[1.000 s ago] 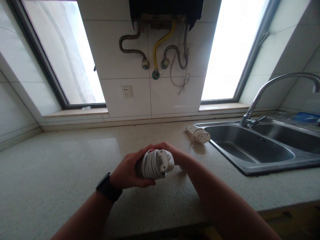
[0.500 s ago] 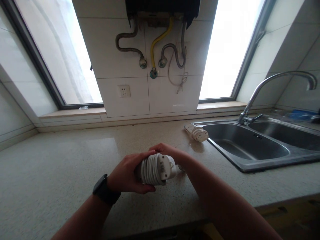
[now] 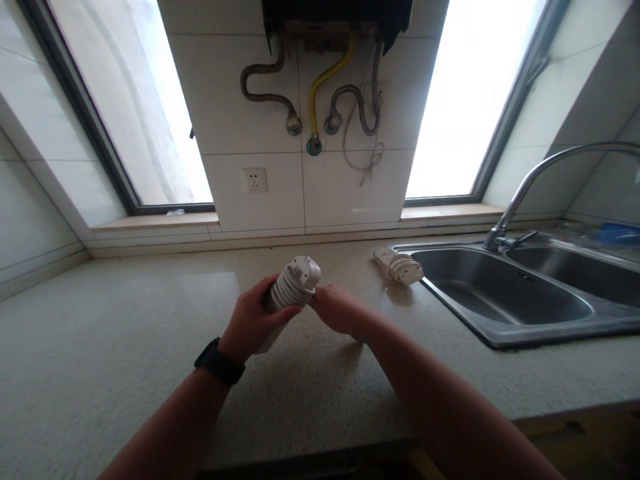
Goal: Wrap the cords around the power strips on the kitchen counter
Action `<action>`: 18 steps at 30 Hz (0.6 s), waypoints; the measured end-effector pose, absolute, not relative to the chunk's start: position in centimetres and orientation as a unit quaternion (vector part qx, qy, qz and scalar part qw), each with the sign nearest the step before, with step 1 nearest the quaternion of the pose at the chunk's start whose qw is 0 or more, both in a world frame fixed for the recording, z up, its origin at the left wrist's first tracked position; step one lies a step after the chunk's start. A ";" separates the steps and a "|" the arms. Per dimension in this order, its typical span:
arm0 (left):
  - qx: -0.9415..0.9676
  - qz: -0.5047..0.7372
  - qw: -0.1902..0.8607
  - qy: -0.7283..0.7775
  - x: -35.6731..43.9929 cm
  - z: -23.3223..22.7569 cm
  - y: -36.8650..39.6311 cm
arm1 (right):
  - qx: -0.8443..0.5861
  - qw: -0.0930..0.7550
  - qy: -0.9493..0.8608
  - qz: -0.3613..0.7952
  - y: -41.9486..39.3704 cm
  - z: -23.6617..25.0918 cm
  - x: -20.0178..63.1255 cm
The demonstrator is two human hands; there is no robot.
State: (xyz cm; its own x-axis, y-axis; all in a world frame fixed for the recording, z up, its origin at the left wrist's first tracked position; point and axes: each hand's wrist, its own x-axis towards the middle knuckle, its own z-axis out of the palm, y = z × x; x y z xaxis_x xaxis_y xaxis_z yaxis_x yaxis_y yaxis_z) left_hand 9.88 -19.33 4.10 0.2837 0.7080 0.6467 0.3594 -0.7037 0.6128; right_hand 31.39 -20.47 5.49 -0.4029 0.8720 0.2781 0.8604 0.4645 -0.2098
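Note:
My left hand (image 3: pixel 250 325), with a black watch on its wrist, grips a white power strip (image 3: pixel 295 283) that has its white cord wound around it. The strip is tilted up, one end pointing away from me, above the speckled counter (image 3: pixel 125 333). My right hand (image 3: pixel 336 310) pinches at the lower right side of the wound cord, fingers closed on it. A second white power strip (image 3: pixel 400 265) with its cord wrapped lies on the counter next to the sink's left edge.
A steel double sink (image 3: pixel 505 293) with a curved tap (image 3: pixel 535 187) fills the right side. A wall socket (image 3: pixel 255 180) sits on the tiled wall, below pipes and hoses (image 3: pixel 315 100). Windows stand on both sides. The counter's front edge runs along the bottom.
Both hands have lifted the wrapped power strip and turned it so that its end points up and away. My right hand has shifted from over the strip to its lower right side.

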 end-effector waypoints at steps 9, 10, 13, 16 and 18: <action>0.679 0.532 0.313 0.398 10.6 3.7 -17.6 | -0.549 0.183 -0.815 -0.004 -20.8 5.2 31.1; 0.673 0.532 0.329 0.396 10.7 3.6 -17.5 | -0.548 0.175 -0.818 -0.009 -20.8 5.2 31.1; 0.659 0.516 0.383 0.391 10.7 3.5 -17.5 | -0.547 0.159 -0.822 -0.025 -21.0 5.2 31.0; 0.665 0.490 0.408 0.388 10.7 3.7 -18.0 | -0.547 0.157 -0.822 -0.032 -21.2 5.5 31.0; 0.673 0.469 0.423 0.386 10.7 4.0 -18.3 | -0.545 0.165 -0.822 -0.034 -21.3 5.7 31.0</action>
State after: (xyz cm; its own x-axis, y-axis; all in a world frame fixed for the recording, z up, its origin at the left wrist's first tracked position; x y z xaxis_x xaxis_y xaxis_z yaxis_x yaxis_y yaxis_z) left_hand 10.72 -18.35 4.03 0.2627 0.9156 0.3045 0.1224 -0.3446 0.9307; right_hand 31.05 -21.28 5.65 -0.3523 0.8840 0.3074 0.9064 0.4041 -0.1233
